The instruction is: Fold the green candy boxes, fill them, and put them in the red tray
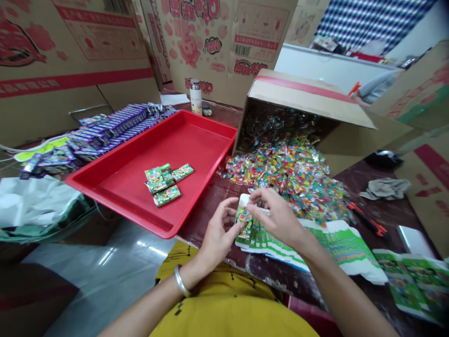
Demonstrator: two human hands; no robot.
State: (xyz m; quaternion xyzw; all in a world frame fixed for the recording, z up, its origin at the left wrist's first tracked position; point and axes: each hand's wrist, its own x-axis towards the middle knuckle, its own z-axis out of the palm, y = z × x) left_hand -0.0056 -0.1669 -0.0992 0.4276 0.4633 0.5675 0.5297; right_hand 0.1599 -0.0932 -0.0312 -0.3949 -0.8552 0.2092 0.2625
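My left hand [220, 229] grips a small green printed candy box [244, 217] upright by its sides, thumb in front. A white flap stands up at the box's top. My right hand [275, 215] is at the box's upper end with thumb and fingers drawn together; whether it pinches the flap or a small packet is hidden. Beneath the hands lies a row of flat green cartons [336, 248], overlapping like a fan. Right behind them is a heap of clear-wrapped colourful candies [287, 173], spilling from a cardboard box [301, 91] on its side.
Several filled green boxes [166, 195] lie in a red tray [140, 150] at left. Purple boxes [119, 124] stand in rows beyond it. A thermos [195, 97] stands behind. At right are a red-black tool [366, 219], a cloth [386, 188] and more green cartons [414, 281].
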